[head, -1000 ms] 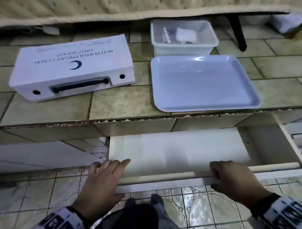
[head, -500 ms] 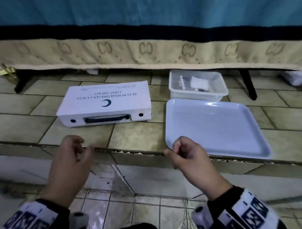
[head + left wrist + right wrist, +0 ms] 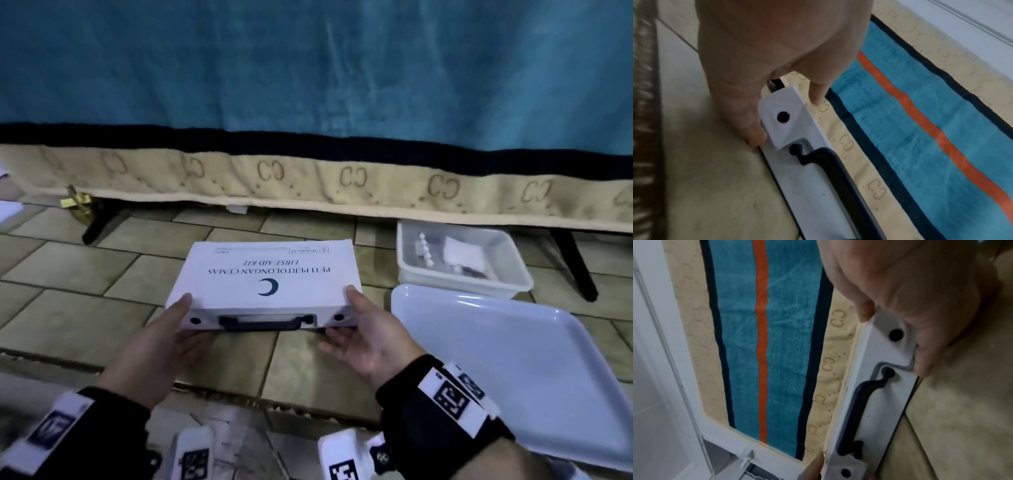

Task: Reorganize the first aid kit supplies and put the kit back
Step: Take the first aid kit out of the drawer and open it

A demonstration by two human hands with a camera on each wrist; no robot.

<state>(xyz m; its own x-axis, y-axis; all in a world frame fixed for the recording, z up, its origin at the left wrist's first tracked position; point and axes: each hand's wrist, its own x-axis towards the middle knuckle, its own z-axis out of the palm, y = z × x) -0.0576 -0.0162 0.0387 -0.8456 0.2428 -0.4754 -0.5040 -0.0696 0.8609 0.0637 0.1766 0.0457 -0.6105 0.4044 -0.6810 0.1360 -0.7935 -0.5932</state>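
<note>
The white first aid kit (image 3: pixel 267 281) lies flat on the tiled counter, its lid shut and its black handle (image 3: pixel 265 322) facing me. My left hand (image 3: pixel 178 318) grips the near left corner, thumb on the lid and fingers under the case. My right hand (image 3: pixel 349 318) grips the near right corner the same way. In the left wrist view the fingers (image 3: pixel 754 134) sit under the kit (image 3: pixel 797 162). In the right wrist view the thumb (image 3: pixel 865 313) lies on top of the kit (image 3: pixel 879 386).
A white tray (image 3: pixel 513 359) sits to the right of the kit. Behind it, a clear bin (image 3: pixel 418 270) holds small supplies. A teal and beige towel (image 3: pixel 308 85) hangs across the back on black legs (image 3: pixel 575 267). The counter's front edge (image 3: pixel 239 387) is just below my hands.
A second ago both hands were on the front of an open drawer below the counter. They let go, rose, and now grip the kit's near corners. The drawer is out of view.
</note>
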